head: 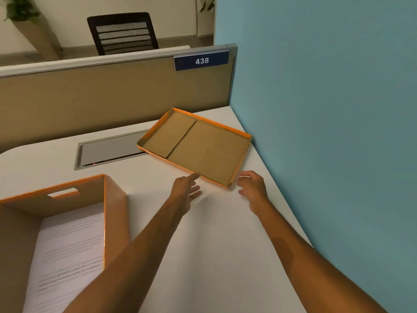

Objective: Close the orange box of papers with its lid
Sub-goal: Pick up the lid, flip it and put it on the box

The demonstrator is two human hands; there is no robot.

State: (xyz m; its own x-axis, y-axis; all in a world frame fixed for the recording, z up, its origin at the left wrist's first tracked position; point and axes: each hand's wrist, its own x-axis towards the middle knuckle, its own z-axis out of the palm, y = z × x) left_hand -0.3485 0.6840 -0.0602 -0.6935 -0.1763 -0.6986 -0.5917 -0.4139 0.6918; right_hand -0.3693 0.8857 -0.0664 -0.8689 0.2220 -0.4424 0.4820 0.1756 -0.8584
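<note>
Head view: the lid [198,146] lies inverted on the desk [214,233], beyond and to the right of the orange box [116,213] holding papers [70,256]. The left hand [186,192] and right hand [252,188], both empty with fingers spread, flank the lid's near corner, apparently positioned for a two-handed lift.

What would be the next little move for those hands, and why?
Probably closing both hands on the lid's near edge: it lies upside down beyond the open orange box, with the left hand touching its rim and the right hand open beside its corner.
</note>
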